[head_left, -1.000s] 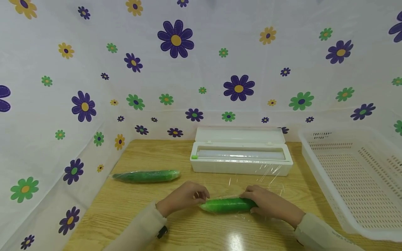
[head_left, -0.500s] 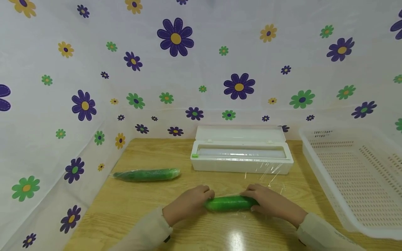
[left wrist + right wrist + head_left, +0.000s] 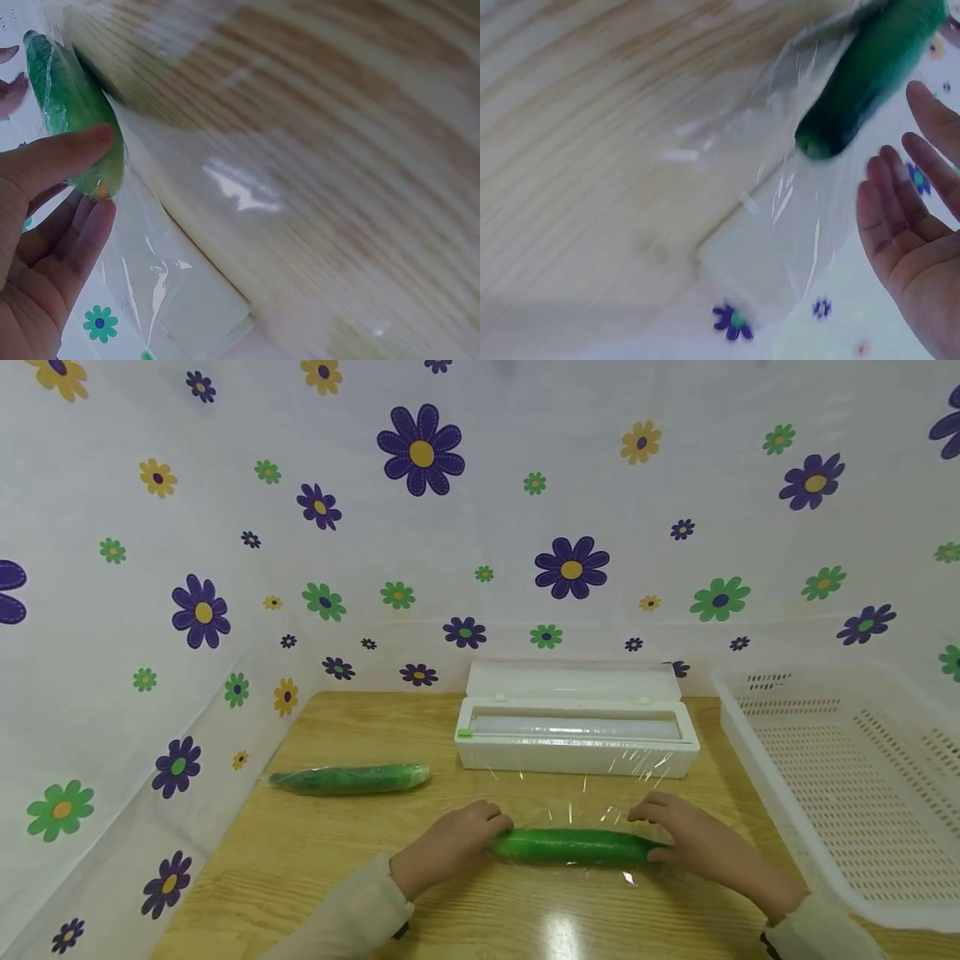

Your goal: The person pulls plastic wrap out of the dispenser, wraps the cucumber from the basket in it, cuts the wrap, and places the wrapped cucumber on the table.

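Note:
A green cucumber point(image 3: 573, 846) lies crosswise at the front middle of the table, with clear cling film point(image 3: 577, 810) about it and stretching back toward the white box. My left hand point(image 3: 452, 847) grips its pale left end; in the left wrist view the thumb lies on top and the fingers beneath. Beyond the dark right tip, my right hand point(image 3: 701, 842) has its fingers spread and loosely bent. The right wrist view shows that hand point(image 3: 919, 240) apart from the cucumber point(image 3: 870, 82), with loose film point(image 3: 802, 217) hanging past the tip.
Behind stands an open white cling film dispenser point(image 3: 577, 760) with a film roll point(image 3: 577, 727) inside and a green cutter tab point(image 3: 465, 733). Another cucumber point(image 3: 348, 779), wrapped in film, lies at left. A white perforated basket point(image 3: 780, 810) stands at right, and a flowered cloth surrounds the table.
My left hand has closed over the cucumber's left end. My right hand has let go of the right end and shifted right, uncovering the dark tip.

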